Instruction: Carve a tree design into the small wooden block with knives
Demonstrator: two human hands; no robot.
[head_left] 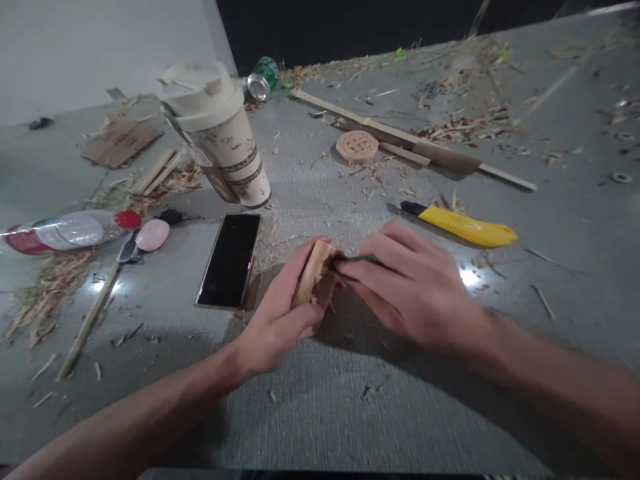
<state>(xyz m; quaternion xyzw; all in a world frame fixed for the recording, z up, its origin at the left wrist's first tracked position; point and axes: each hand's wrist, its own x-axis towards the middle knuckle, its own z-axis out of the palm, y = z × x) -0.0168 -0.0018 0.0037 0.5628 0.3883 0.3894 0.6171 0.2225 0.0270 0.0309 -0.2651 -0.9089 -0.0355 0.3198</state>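
Note:
My left hand [286, 308] is closed around a small block of wood [313, 273], held tilted above the grey tabletop. A rough, hollowed side of the block faces right. My right hand [413, 283] is closed on a thin dark carving tool [363, 258], slightly blurred. The tool's tip meets the block's rough side; its exact shape is hidden by the fingers and blur. Left of my hands lies a black-screened phone [230, 260]. Beyond my right hand is a yellow utility knife [463, 223] with a black end.
A tall lidded paper cup [227, 137] stands behind the phone. A green can [263, 79], a carved wooden disc [357, 146] and long wooden strips [445, 157] lie farther back. At left are a plastic bottle [75, 231], a thin stick [90, 323] and wood shavings [55, 293].

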